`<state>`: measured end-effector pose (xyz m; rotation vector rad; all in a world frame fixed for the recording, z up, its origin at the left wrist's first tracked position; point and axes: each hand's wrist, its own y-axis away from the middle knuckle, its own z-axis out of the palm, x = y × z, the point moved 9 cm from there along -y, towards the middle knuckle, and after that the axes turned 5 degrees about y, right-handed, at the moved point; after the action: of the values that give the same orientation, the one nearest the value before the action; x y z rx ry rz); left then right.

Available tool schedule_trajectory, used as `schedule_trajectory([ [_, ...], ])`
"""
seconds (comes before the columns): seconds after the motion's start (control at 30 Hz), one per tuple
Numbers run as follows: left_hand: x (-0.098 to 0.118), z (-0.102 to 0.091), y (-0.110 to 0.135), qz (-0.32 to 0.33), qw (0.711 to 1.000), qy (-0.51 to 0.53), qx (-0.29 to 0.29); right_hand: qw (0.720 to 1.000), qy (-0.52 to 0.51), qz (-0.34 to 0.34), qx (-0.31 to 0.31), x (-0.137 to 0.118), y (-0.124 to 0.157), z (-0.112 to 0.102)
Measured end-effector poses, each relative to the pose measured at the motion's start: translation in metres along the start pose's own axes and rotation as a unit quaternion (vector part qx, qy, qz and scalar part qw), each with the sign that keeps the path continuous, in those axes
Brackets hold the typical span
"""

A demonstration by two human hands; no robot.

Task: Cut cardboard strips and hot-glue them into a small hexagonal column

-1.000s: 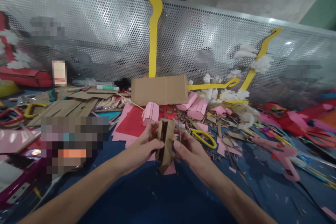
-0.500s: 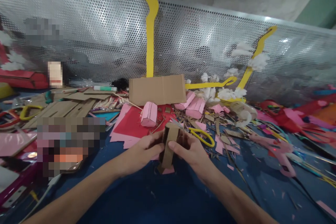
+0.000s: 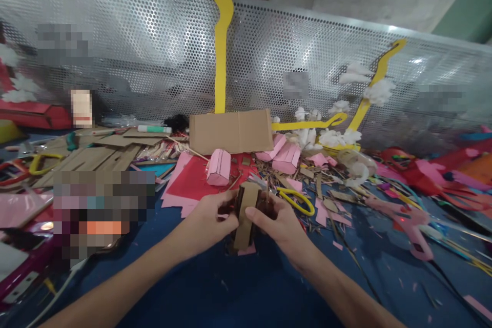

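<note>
A small folded brown cardboard piece (image 3: 244, 215) stands upright between both hands, low over the blue table (image 3: 238, 287). My left hand (image 3: 207, 220) grips its left side with curled fingers. From the right, my right hand (image 3: 279, 225) pinches it, thumb laid across its front face. A pink paper scrap (image 3: 246, 251) lies under the piece. Yellow-handled scissors (image 3: 298, 200) rest just beyond my right hand.
A flat cardboard panel (image 3: 230, 130) leans on the perforated metal screen (image 3: 154, 61), with tall yellow cutouts (image 3: 221, 36) behind it. Pink folded paper boxes (image 3: 218, 166), red paper (image 3: 192, 179), cardboard strips (image 3: 96, 156), cotton tufts (image 3: 334, 138) and more scissors (image 3: 38, 161) litter the table.
Both hands have lowered the cardboard piece slightly toward the table and closed tighter around it; my right thumb now lies across its front.
</note>
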<state>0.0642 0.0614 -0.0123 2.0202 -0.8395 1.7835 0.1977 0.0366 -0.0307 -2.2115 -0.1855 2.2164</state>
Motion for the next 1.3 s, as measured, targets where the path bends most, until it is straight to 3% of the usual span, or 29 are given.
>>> schedule_trajectory([
  [0.87, -0.003, -0.005, -0.001, 0.005, 0.999, 0.002, 0.037, 1.000, 0.019, -0.024, -0.006, -0.005, 0.001, 0.002],
  [1.03, 0.008, -0.008, 0.004, 0.027, 0.996, -0.058, 0.067, 0.998, 0.031, -0.052, -0.033, -0.011, 0.002, 0.009],
  [1.3, 0.019, -0.006, 0.007, 0.047, 0.993, -0.090, 0.063, 0.997, 0.022, -0.054, -0.051, -0.010, 0.001, 0.014],
])
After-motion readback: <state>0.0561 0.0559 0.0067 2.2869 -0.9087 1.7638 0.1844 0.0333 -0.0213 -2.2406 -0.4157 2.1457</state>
